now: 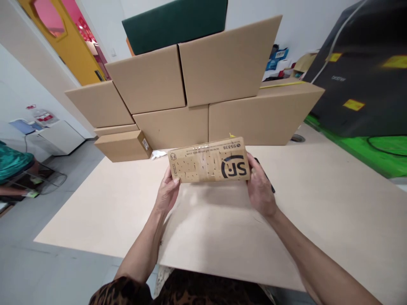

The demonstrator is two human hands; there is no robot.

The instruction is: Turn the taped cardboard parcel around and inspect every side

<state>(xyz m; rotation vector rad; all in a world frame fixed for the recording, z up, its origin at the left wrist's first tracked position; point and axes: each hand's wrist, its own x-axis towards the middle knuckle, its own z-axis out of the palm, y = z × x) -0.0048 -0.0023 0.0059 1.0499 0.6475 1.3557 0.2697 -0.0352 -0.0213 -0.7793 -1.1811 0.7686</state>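
Note:
A small cardboard box (199,163) with black "SF" and "EXPRESS" print is held up above the table (219,228). Clear tape runs across its middle, and the print on it appears upside down. My left hand (168,190) grips the box's left end, thumb on the near face. At the opposite end, my right hand (261,188) is closed on the right edge; its fingertips are mostly hidden behind the box. Partly covered by the right hand, a thin black object (270,182) lies on the table.
Large cardboard boxes (168,127) are stacked along the table's back, topped by a dark green box (174,25). A smaller carton (122,146) and a white crumpled piece (159,154) lie at back left. A black covered machine (352,76) stands right. A person (14,163) sits far left.

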